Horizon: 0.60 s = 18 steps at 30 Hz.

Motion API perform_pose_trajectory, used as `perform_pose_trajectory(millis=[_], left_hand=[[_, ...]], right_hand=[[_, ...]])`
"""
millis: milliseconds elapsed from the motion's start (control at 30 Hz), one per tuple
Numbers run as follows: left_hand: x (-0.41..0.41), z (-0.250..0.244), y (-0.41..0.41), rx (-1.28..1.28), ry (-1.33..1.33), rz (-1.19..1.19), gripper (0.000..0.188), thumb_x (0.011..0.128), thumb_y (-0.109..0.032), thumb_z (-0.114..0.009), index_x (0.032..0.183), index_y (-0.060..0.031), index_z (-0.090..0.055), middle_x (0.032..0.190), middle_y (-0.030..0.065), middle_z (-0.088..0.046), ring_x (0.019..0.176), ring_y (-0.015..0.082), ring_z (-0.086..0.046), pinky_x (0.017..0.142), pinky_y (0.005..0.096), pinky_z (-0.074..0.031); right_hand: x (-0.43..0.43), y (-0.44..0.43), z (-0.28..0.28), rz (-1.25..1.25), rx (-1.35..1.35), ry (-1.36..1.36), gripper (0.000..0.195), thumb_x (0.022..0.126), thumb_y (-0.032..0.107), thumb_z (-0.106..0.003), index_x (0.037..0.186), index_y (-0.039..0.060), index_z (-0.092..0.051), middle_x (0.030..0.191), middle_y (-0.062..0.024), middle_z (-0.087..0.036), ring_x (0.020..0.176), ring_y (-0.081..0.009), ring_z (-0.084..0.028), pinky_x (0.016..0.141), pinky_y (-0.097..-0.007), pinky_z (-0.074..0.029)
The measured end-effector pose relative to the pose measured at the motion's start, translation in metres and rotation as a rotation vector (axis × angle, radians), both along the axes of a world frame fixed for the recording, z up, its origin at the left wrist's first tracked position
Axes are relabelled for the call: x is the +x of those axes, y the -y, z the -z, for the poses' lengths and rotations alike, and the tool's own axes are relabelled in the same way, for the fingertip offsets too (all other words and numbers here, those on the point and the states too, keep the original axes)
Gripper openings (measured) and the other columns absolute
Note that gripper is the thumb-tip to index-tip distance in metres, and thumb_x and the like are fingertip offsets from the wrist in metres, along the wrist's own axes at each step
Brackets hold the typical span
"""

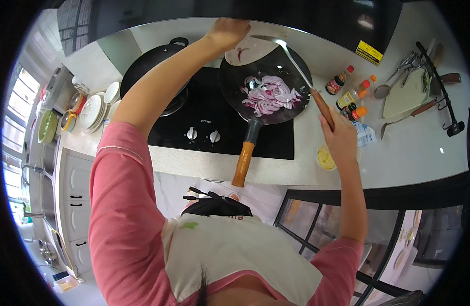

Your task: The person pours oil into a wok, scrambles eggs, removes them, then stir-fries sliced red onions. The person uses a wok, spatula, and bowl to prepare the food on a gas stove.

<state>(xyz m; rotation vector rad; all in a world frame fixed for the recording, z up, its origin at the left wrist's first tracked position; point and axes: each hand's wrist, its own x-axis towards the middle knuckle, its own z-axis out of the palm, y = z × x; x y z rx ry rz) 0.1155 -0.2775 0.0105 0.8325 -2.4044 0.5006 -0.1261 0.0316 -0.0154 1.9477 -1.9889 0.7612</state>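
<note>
Under the range hood's edge, my left hand grips a white bowl tipped over the far side of a black wok. A dark red onion sliver clings inside the bowl. Sliced red onion lies heaped in the wok, whose wooden handle points towards me. My right hand is closed around the wooden handle of a metal spatula. The spatula's head is raised by the bowl's far right side, above the onion. Part of my left hand's fingers is hidden.
A lidded black pan occupies the left side of the black gas hob. Sauce bottles and a small bowl of yellow food stand right of the wok. Stacked plates are at left. The range hood overhangs the back.
</note>
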Motion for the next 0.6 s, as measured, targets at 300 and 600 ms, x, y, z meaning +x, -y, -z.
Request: perform_pose_trajectory(millis=[300, 600], left_hand=[[0.002, -0.003, 0.004, -0.188, -0.049, 0.043, 0.023, 0.091, -0.022, -0.056, 0.098, -0.0035, -0.067, 0.101, 0.0185, -0.063, 0.091, 0.0375, -0.062, 0.084, 0.0435, -0.051], [0.044, 0.018, 0.041, -0.105, -0.275, -0.069, 0.026, 0.093, -0.023, -0.053, 0.109, -0.0034, -0.061, 0.100, 0.0244, -0.061, 0.087, 0.0426, -0.061, 0.080, 0.0478, -0.051]], right_hand=[[0.012, -0.009, 0.011, 0.056, 0.119, -0.258, 0.038, 0.090, 0.031, -0.061, 0.119, 0.0062, -0.059, 0.072, -0.0127, -0.060, 0.062, -0.0288, -0.063, 0.055, -0.0380, -0.050], [-0.009, -0.080, -0.058, 0.078, 0.277, -0.303, 0.038, 0.084, 0.025, -0.067, 0.117, 0.0081, -0.060, 0.076, -0.0137, -0.064, 0.064, -0.0316, -0.063, 0.059, -0.0408, -0.050]])
